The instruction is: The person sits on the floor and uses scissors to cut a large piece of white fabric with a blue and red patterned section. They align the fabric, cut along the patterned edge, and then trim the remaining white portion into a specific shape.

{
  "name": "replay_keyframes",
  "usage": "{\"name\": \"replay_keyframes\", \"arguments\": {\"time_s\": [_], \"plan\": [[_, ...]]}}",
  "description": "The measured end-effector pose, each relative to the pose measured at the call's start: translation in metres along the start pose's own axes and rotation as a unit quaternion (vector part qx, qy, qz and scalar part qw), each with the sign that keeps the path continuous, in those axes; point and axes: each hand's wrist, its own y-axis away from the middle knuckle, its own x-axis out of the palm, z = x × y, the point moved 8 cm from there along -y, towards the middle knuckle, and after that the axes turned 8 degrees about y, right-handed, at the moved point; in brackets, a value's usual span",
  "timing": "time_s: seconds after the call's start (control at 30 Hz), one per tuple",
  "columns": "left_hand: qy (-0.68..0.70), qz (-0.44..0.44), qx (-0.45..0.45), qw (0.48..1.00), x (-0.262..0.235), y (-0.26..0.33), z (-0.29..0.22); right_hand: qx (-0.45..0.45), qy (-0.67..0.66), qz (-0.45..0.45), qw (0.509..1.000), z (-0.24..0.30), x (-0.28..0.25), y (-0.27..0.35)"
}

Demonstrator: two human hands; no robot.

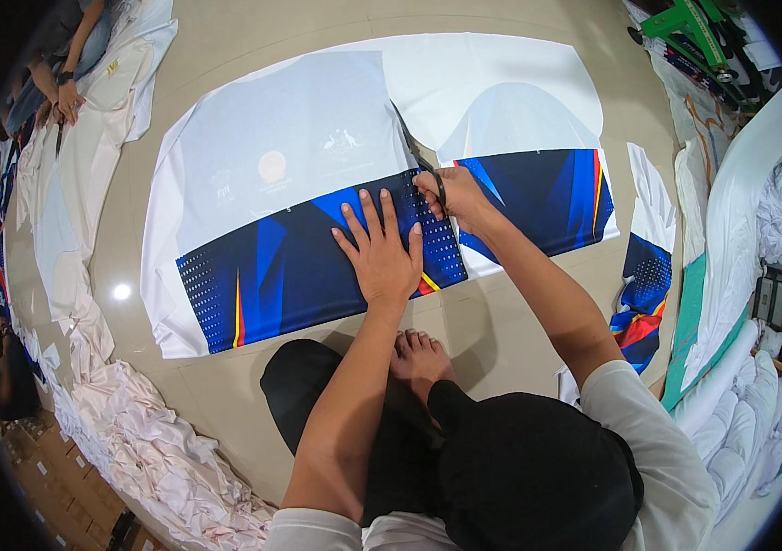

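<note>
A large sheet of printed fabric (271, 257) lies on the floor in front of me, white at the far part and dark blue with blue, red and yellow shapes along the near part. My left hand (382, 257) rests flat on the blue print, fingers spread. In my right hand (455, 197) is a pair of black-handled scissors (408, 134), my fingers through the handles. Their long blades point away from me, along a slit beside the left printed panel. To the right of the slit lies a second printed panel (538, 207) with a curved pale top.
A printed offcut (643, 285) lies to the right. Heaped white fabric (161, 441) runs along the left side, where another person's hands (67, 101) rest on pale cloth. A green metal stand (696, 37) is at the far right, and white rolls (731, 386) lie nearer.
</note>
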Motion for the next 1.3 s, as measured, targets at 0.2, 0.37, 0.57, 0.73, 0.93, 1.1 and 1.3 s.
{"name": "replay_keyframes", "arguments": {"time_s": [0.2,0.37,0.57,0.73,0.93,1.1,1.3], "plan": [[0.0,0.0,0.0,1.0,0.0,0.0,0.0,-0.007,-0.007,0.0,1.0,-0.002,0.002,0.0],[0.002,-0.001,0.0,1.0,0.0,0.0,0.0,-0.009,-0.005,-0.004,1.0,-0.003,0.002,-0.001],[0.0,0.0,0.002,1.0,-0.001,0.0,0.0,-0.01,0.006,-0.011,1.0,-0.003,0.004,-0.001],[0.004,-0.004,0.004,1.0,-0.002,0.0,0.0,0.001,-0.013,-0.002,1.0,0.003,0.008,-0.008],[0.013,-0.009,0.008,1.0,0.0,0.0,-0.002,-0.012,-0.035,-0.008,0.999,0.008,0.008,-0.023],[0.009,-0.004,0.003,1.0,-0.001,0.0,0.0,-0.015,-0.043,-0.011,0.999,0.015,0.014,-0.024],[0.011,-0.002,0.001,1.0,-0.002,0.0,0.0,-0.013,-0.046,-0.014,0.999,0.013,0.019,-0.027]]}}
